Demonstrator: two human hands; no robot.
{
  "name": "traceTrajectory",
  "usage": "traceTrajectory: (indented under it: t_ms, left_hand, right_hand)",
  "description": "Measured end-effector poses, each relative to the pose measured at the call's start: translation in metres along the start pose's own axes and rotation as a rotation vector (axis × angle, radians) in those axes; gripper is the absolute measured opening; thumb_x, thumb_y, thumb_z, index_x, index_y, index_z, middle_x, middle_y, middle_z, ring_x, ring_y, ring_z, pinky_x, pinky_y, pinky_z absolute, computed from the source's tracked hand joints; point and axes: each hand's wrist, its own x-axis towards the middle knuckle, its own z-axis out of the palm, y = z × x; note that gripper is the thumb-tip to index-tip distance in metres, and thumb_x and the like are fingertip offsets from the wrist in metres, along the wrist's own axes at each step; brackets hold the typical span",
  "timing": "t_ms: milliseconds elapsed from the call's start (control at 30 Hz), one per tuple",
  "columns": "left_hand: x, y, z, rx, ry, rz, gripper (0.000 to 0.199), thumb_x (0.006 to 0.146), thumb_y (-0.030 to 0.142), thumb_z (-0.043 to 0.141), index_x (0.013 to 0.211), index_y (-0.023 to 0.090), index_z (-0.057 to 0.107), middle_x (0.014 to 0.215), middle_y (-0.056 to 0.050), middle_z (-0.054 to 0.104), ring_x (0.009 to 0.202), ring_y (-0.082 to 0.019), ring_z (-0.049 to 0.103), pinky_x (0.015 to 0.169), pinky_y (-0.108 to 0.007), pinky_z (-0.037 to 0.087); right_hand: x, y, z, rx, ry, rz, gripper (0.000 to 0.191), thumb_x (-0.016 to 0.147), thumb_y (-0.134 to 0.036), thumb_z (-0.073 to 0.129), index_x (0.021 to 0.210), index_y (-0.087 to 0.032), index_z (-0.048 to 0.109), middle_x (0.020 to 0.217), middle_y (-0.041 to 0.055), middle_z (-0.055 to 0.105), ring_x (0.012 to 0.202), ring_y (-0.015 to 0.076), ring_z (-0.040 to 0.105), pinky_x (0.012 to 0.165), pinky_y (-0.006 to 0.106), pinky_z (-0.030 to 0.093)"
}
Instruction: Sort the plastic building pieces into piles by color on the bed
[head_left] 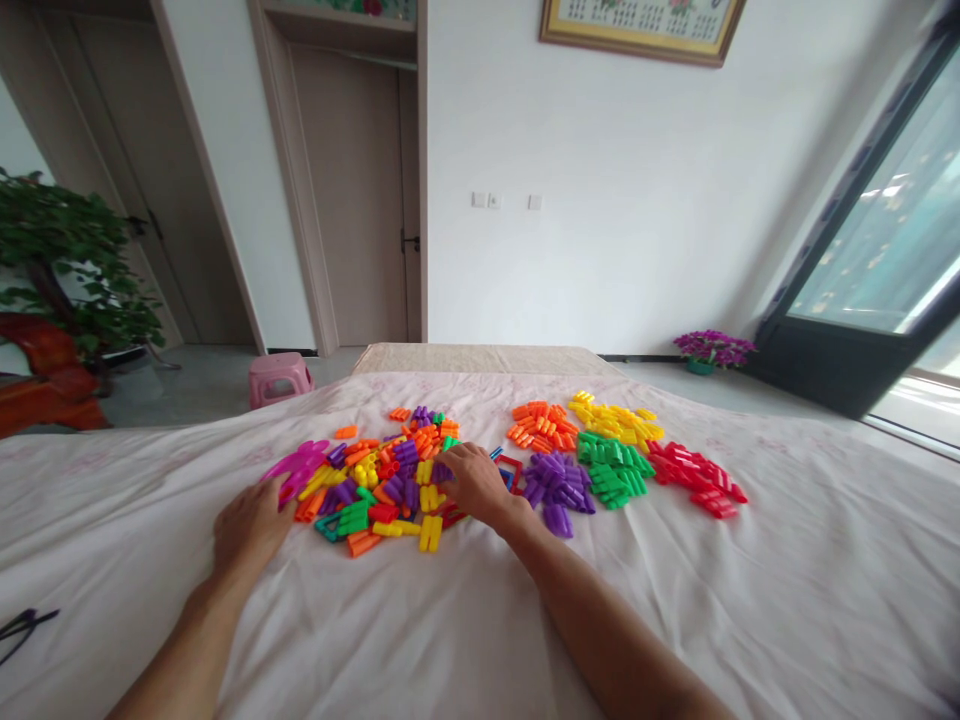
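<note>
A mixed heap of plastic building blocks [405, 465] in orange, purple, yellow, green and red lies on the cloth between my hands. My left hand [251, 525] rests at the heap's left edge, fingers loosely apart, against a magenta plastic piece [300, 462]. Over the heap's right side, my right hand [476, 480] has its fingers bent down around a purple block [442, 473]; the fingertips are partly hidden. Just beyond that hand lie red and blue frame-shaped pieces [511, 472].
Single-colour piles sit to the right: orange [541, 428], purple [557, 485], green [615, 466], yellow [619, 420] and red [697, 478]. Dark-framed glasses [26, 628] lie at the left edge of the wrinkled cloth [360, 640]. A pink stool [280, 378] stands behind.
</note>
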Motion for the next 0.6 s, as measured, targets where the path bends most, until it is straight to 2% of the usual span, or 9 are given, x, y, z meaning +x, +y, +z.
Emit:
traceTrajectory:
  t_ms: [167,333,500,600]
  left_hand:
    - [0.001,-0.003,0.002,0.009,-0.001,0.02,0.054,0.095,0.039,0.04,0.139,0.016,0.061,0.13,-0.018,0.073,0.12,-0.032,0.066,0.103,-0.045,0.049]
    - [0.002,-0.003,0.002,-0.026,0.002,0.03,0.056,0.094,0.037,0.038,0.141,0.015,0.061,0.133,-0.02,0.071,0.123,-0.034,0.065,0.105,-0.048,0.048]
    - [0.002,-0.003,0.002,-0.032,-0.005,0.023,0.058,0.094,0.038,0.038,0.142,0.011,0.061,0.131,-0.022,0.071,0.121,-0.036,0.066,0.104,-0.048,0.049]
    - [0.002,-0.004,0.003,-0.032,0.001,0.016,0.057,0.095,0.038,0.038,0.141,0.014,0.061,0.13,-0.02,0.072,0.121,-0.034,0.066,0.105,-0.047,0.049]
  right_hand:
    - [-0.004,0.012,-0.037,0.057,0.067,0.118,0.047,0.087,-0.018,0.066,0.134,-0.022,0.068,0.122,0.0115,0.069,0.109,0.0236,0.066,0.093,0.03,0.047]
    - [-0.016,0.05,-0.08,-0.015,0.014,0.275,0.042,0.084,-0.024,0.07,0.126,-0.018,0.074,0.12,0.0129,0.071,0.106,0.025,0.068,0.088,0.029,0.048]
    - [-0.029,0.085,-0.097,-0.118,-0.053,0.416,0.025,0.083,-0.021,0.067,0.104,-0.017,0.08,0.107,0.0107,0.076,0.097,0.0234,0.069,0.078,0.027,0.046]
    - [-0.036,0.101,-0.1,-0.162,-0.092,0.47,0.026,0.079,-0.02,0.071,0.102,-0.018,0.081,0.104,0.0096,0.078,0.098,0.0242,0.07,0.077,0.028,0.046]
